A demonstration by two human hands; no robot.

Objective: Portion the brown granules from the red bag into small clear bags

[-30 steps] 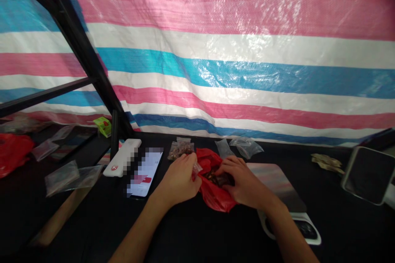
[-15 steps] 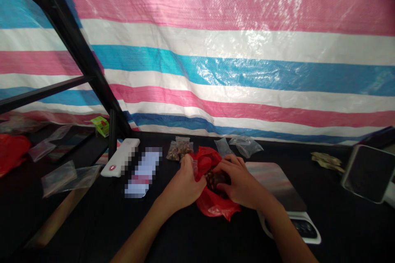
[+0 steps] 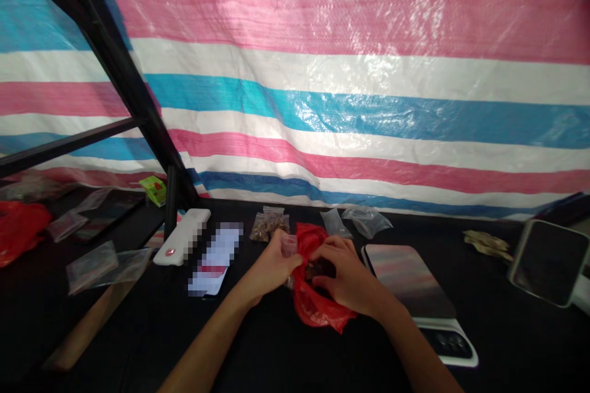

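Observation:
A red plastic bag (image 3: 318, 310) lies open on the black table, with small brown dried pieces (image 3: 316, 270) in its mouth. My left hand (image 3: 276, 267) is closed at the bag's left rim, pinching a small clear plastic bag (image 3: 289, 245) against it. Over the right side of the opening, my right hand (image 3: 348, 276) curls its fingers around the red bag's mouth; its thumb reaches inside, by the brown pieces. Whether those fingertips also grip any pieces is hidden. Behind my left hand sit filled small clear bags (image 3: 270, 225) of brown pieces.
A kitchen scale (image 3: 410, 282) stands right of my hands. Empty clear bags (image 3: 366, 221) lie behind. On the left are a white power bank (image 3: 182, 236) and a phone (image 3: 216, 258). A framed dark panel (image 3: 550, 263) stands far right. A striped tarp (image 3: 322, 110) hangs behind.
The clear bag and my left hand have shifted against the red bag's rim, and the opening looks narrower. Fewer brown pieces show. The camera view has tilted slightly upward.

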